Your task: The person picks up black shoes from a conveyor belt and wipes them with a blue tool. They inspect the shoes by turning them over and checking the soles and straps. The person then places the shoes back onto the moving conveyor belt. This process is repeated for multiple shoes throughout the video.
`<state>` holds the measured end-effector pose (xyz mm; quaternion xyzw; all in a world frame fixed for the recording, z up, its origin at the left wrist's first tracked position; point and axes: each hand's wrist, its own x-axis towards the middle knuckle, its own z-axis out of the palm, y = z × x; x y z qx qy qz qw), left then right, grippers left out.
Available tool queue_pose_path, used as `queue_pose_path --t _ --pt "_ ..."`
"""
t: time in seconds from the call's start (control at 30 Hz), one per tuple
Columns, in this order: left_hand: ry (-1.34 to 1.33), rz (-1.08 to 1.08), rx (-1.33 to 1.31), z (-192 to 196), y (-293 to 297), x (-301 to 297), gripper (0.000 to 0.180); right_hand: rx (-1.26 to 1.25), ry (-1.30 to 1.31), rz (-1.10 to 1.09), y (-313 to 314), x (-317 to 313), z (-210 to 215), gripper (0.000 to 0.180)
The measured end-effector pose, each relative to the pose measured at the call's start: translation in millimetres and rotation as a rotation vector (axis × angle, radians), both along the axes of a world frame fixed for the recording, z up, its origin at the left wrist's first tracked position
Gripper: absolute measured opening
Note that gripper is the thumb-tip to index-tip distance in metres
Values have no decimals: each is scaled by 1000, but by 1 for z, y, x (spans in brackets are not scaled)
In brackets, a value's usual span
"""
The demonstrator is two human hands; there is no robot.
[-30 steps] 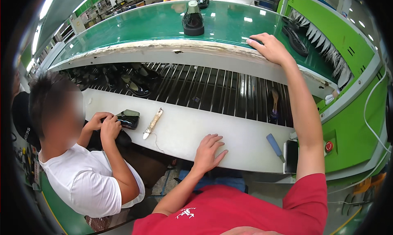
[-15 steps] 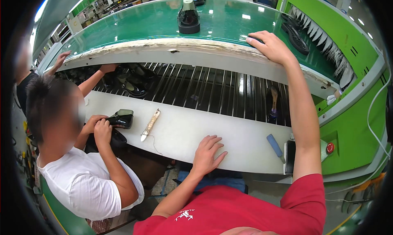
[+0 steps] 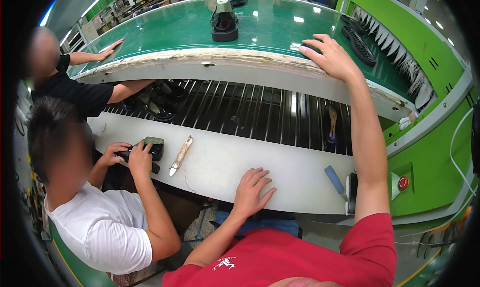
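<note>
A: What's lying nearest the black outsole (image 3: pixel 358 47)?
B: Right grip (image 3: pixel 327 57), resting left of it, thumb spread. Left grip (image 3: pixel 251 192) is splaying well below it. Outsole's lying on green conveyor (image 3: pixel 275 24), slanting far-left to near-right.

On my right stands a green machine (image 3: pixel 435 157) with a red button (image 3: pixel 403 182) and a white fringe (image 3: pixel 414 82); a white cable (image 3: pixel 452 152) curves beside it; ahead I see dark metal bars (image 3: pixel 240 112), with black shoes (image 3: pixel 159 108) toward the left and a slim brownish tool (image 3: pixel 332 122) toward the right; nearer me lies a blue-handled tool (image 3: pixel 335 180); on my left I make out a pale wrapped stick (image 3: pixel 180 156), one co-worker in white (image 3: pixel 95 227), another in black (image 3: pixel 82 91).
</note>
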<state>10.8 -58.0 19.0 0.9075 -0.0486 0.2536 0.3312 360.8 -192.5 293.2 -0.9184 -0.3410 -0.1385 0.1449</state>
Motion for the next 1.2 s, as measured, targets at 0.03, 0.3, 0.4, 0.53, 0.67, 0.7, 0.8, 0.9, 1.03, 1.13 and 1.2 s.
queue_pose_path --t 0.03,0.3,0.4,0.53,0.67,0.7,0.8,0.9,1.03,1.13,1.2 --pt "0 2 0 0 0 0 28 -1 -1 2 0 1 -1 65" --pt "-3 3 -1 -3 -3 1 28 28 0 37 -4 7 -3 74" --pt "-10 5 4 -3 -3 1 29 28 -8 44 -4 7 -3 74" --pt "-14 13 1 -7 -2 1 29 6 -3 11 0 0 0 62" --pt "-16 8 -5 -6 -3 2 30 3 -15 -1 -2 2 -1 62" --pt "-14 7 -5 -5 -3 2 30 4 -17 -2 -2 3 -2 62" --pt "-22 10 -10 -4 -4 2 30 23 -15 23 -3 10 -6 71" --pt "-17 2 -17 -3 -4 2 27 27 -5 43 -4 16 -7 75" --pt "-14 -4 -28 -4 -4 3 27 30 2 50 -5 15 -6 74" --pt "-14 0 -28 -5 -4 3 27 100 -98 35 -3 13 -13 74" --pt "-19 -1 -24 -6 -4 3 27 70 -27 60 -3 16 -9 73"
